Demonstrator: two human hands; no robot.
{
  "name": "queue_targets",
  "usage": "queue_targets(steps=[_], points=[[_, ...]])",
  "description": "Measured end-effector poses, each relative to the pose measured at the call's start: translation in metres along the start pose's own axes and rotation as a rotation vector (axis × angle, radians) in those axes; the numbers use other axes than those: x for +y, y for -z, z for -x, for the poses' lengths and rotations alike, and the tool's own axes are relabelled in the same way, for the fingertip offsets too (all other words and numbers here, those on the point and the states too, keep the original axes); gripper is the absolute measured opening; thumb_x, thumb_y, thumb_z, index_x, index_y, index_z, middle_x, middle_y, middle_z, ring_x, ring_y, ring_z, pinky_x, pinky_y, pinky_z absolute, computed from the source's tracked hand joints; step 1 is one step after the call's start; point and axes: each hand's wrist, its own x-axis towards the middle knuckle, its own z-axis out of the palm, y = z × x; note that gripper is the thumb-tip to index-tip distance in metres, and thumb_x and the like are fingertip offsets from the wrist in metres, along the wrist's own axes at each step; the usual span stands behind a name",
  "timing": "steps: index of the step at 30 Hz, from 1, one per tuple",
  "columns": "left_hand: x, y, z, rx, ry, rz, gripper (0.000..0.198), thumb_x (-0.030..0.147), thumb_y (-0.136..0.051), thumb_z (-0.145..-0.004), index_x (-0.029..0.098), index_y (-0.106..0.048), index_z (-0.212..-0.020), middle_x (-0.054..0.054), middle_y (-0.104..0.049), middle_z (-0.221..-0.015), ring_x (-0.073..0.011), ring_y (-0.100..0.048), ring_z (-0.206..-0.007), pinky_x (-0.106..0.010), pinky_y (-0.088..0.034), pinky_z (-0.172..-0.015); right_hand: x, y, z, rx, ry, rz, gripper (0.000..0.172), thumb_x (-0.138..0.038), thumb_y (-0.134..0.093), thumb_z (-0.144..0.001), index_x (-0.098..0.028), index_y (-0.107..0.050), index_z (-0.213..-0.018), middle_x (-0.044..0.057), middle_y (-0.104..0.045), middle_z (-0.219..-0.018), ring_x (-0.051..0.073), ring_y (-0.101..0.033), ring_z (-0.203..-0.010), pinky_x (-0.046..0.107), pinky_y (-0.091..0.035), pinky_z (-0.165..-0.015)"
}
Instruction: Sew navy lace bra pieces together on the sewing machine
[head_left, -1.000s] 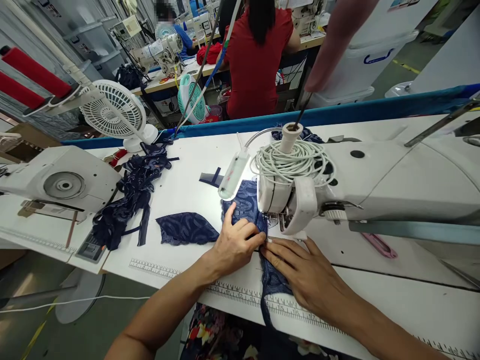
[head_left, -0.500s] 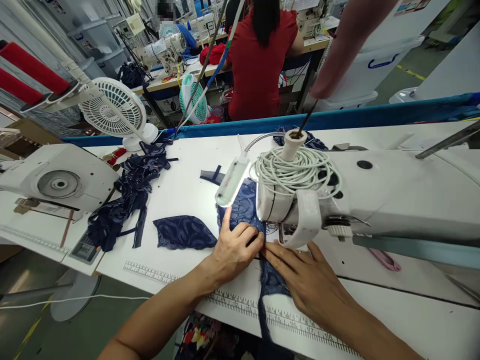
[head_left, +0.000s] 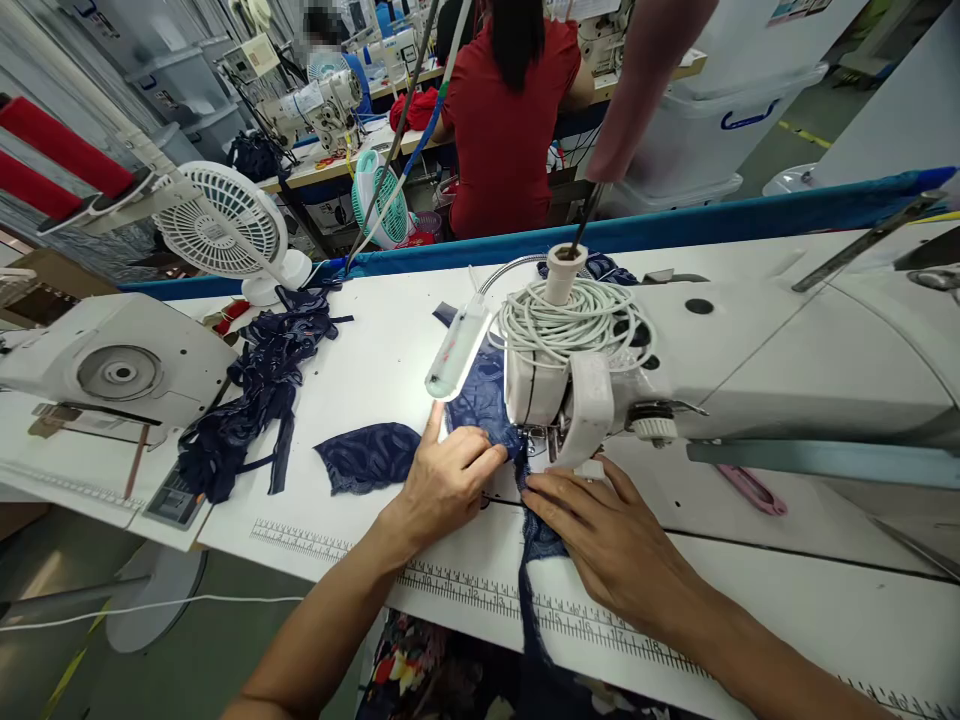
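Navy lace fabric [head_left: 480,395] lies under the presser foot [head_left: 535,440] of a white sewing machine [head_left: 750,370]. My left hand [head_left: 450,470] is on the left edge of this lace, its index finger stretched forward and the other fingers curled against the cloth. Just in front of the foot, my right hand [head_left: 607,520] rests with long, flat fingers on the near part of the lace. From there a narrow navy strip [head_left: 529,610] hangs over the table edge towards my lap. A separate navy lace piece [head_left: 371,457] lies left of my left hand.
A lit lamp [head_left: 459,350] and coiled pale cord [head_left: 574,325] sit by the machine head. Bunched navy pieces [head_left: 262,390], a white fan [head_left: 221,220] and another machine [head_left: 120,355] are at left. Pink tweezers [head_left: 754,490] lie right. A person in red [head_left: 506,120] sits beyond.
The lace has moved away from me under the foot, its far end turning behind the lamp. Both hands stay close to the foot. The whole view has shifted slightly.
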Motion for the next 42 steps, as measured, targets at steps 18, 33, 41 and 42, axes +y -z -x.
queue_targets(steps=[18, 33, 41, 42], points=[[0.006, -0.016, 0.0, 0.035, -0.136, 0.02, 0.027, 0.003, -0.047, -0.082, 0.019, -0.063, -0.097, -0.001, -0.065, -0.08, -0.014, -0.055, -0.073, -0.048, -0.035, -0.102, 0.0, -0.001, 0.0, 0.029, 0.001, -0.008, 0.037, -0.009, -0.044, -0.089, -0.019, -0.064, -0.118, 0.003, -0.069, -0.118, 0.019, -0.059, -0.104, 0.046, -0.02, -0.116], [0.004, -0.019, 0.004, -0.021, -0.081, 0.106, 0.038, 0.005, -0.048, -0.076, 0.016, -0.061, -0.11, -0.005, -0.068, -0.088, -0.0184, -0.063, -0.085, -0.056, -0.035, -0.104, 0.003, -0.004, 0.001, 0.012, 0.016, 0.019, 0.039, -0.011, -0.049, -0.085, -0.021, -0.063, -0.12, 0.003, -0.068, -0.12, 0.019, -0.059, -0.105, 0.047, -0.021, -0.116], [0.005, -0.019, 0.005, -0.003, -0.096, 0.115, 0.037, 0.005, -0.047, -0.078, 0.016, -0.062, -0.11, -0.004, -0.067, -0.086, -0.0179, -0.063, -0.083, -0.058, -0.034, -0.104, 0.002, -0.003, 0.0, 0.008, 0.009, 0.029, 0.038, -0.011, -0.048, -0.086, -0.021, -0.064, -0.119, 0.003, -0.068, -0.119, 0.019, -0.059, -0.104, 0.046, -0.024, -0.114], [0.005, -0.019, 0.004, -0.004, -0.101, 0.106, 0.036, 0.005, -0.047, -0.079, 0.015, -0.062, -0.11, -0.005, -0.067, -0.085, -0.0179, -0.063, -0.083, -0.059, -0.035, -0.104, 0.002, -0.003, 0.001, 0.009, 0.008, 0.025, 0.038, -0.011, -0.048, -0.086, -0.021, -0.064, -0.119, 0.003, -0.068, -0.119, 0.019, -0.059, -0.104, 0.046, -0.024, -0.114]])
